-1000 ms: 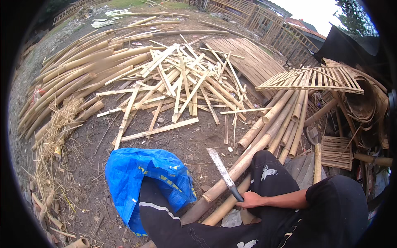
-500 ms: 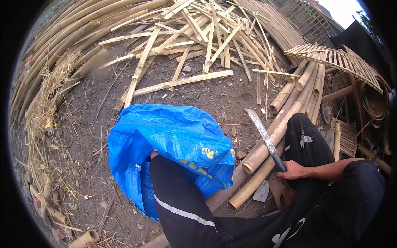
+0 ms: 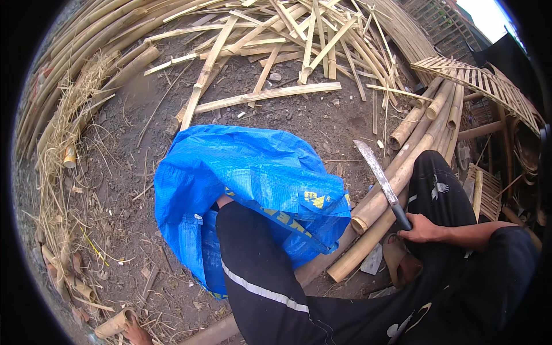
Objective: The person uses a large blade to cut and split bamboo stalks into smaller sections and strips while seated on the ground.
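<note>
My right hand (image 3: 422,228) is closed round the dark handle of a machete (image 3: 376,169), its worn blade slanting up and to the left over the dirt. Down at the lower left, my left hand (image 3: 137,332) has its fingers at the open end of a short bamboo piece (image 3: 109,325) and grips it. A blue woven plastic sack (image 3: 247,158) is draped over my outstretched leg (image 3: 244,253), which wears black trousers with a white stripe. My other knee (image 3: 434,178) is bent up beside the machete hand.
Bamboo poles (image 3: 397,187) lie beside my right knee. Split bamboo strips (image 3: 267,95) are heaped ahead on the dirt. Long poles (image 3: 86,46) and dry fibres (image 3: 63,144) line the left side. A slatted bamboo panel (image 3: 474,80) leans at the right.
My left hand has come further into view at the lower left and now grips the short bamboo piece. My right hand keeps hold of the machete. The whole view has shifted slightly.
</note>
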Demonstrator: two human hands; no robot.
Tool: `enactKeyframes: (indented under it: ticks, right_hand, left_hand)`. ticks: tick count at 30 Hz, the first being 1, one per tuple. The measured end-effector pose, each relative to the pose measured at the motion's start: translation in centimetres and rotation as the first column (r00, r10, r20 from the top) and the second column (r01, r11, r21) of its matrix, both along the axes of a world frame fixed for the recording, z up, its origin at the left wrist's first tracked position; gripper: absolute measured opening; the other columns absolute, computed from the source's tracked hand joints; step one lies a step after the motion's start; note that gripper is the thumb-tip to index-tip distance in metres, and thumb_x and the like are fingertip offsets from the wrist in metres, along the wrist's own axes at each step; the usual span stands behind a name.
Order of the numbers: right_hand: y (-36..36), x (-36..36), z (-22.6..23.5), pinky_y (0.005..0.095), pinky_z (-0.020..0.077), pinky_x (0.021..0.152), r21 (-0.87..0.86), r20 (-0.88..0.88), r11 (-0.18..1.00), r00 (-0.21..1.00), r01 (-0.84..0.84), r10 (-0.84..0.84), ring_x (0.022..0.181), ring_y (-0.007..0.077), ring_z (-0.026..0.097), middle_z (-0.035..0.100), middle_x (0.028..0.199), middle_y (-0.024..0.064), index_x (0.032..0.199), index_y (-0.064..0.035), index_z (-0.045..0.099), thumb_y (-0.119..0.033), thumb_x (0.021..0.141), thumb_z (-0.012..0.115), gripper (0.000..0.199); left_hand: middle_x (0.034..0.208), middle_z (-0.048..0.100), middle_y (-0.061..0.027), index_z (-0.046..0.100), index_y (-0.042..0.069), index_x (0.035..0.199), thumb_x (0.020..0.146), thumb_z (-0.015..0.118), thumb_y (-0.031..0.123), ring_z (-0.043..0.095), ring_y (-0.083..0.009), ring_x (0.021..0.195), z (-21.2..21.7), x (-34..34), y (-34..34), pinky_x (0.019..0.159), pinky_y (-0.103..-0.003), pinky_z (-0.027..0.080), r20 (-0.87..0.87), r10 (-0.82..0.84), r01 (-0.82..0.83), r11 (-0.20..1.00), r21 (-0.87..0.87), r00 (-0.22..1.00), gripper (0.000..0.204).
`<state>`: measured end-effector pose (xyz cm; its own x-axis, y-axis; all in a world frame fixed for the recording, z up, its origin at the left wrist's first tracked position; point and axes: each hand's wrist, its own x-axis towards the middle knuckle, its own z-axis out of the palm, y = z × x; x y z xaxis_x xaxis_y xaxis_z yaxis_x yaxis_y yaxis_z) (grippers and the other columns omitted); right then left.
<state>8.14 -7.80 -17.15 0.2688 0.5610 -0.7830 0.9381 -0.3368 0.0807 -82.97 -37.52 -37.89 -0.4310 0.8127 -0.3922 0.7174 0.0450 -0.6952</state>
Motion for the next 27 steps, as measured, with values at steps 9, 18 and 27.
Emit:
enactKeyframes:
  ticks: [9,18,27]
  right_hand:
    - [0.1,0.0,0.3,0.0434,0.0533,0.080,0.031,-0.048,0.999,0.999,0.023,-0.021,0.087,0.0372,0.069,0.068,0.089,0.0251,0.103,0.0054,0.061,-0.049,0.075,0.078,0.063]
    - [0.5,0.2,-0.1,0.0403,0.0536,0.076,0.041,-0.052,0.999,0.999,0.013,-0.011,0.079,0.0309,0.069,0.068,0.084,0.0214,0.099,0.0042,0.061,-0.044,0.076,0.077,0.056]
    - [1.1,0.3,1.1,0.0384,0.0551,0.072,0.102,-0.140,0.994,0.990,0.050,-0.035,0.075,0.0263,0.072,0.068,0.077,0.0167,0.104,0.0069,0.063,-0.033,0.081,0.076,0.048]
  left_hand:
    - [0.104,0.061,-0.0018,0.072,0.019,0.105,0.096,0.055,0.029,0.061,-0.0213,0.101,-2.4,0.0,-1.4,0.090,-0.044,0.043,-0.317,0.219,-0.271,0.954,-0.130,0.923,0.021]
    - [0.119,0.062,-0.0093,0.065,0.017,0.124,0.095,0.057,0.024,0.060,-0.0264,0.105,-0.5,3.5,0.1,0.084,-0.044,0.048,-0.176,0.467,-0.498,0.838,-0.225,0.866,0.032]
    - [0.130,0.063,-0.0112,0.057,0.024,0.138,0.101,0.051,0.052,0.063,-0.0333,0.105,4.5,4.3,-0.7,0.090,-0.054,0.049,0.025,-0.044,0.044,0.999,-0.025,0.999,0.047]
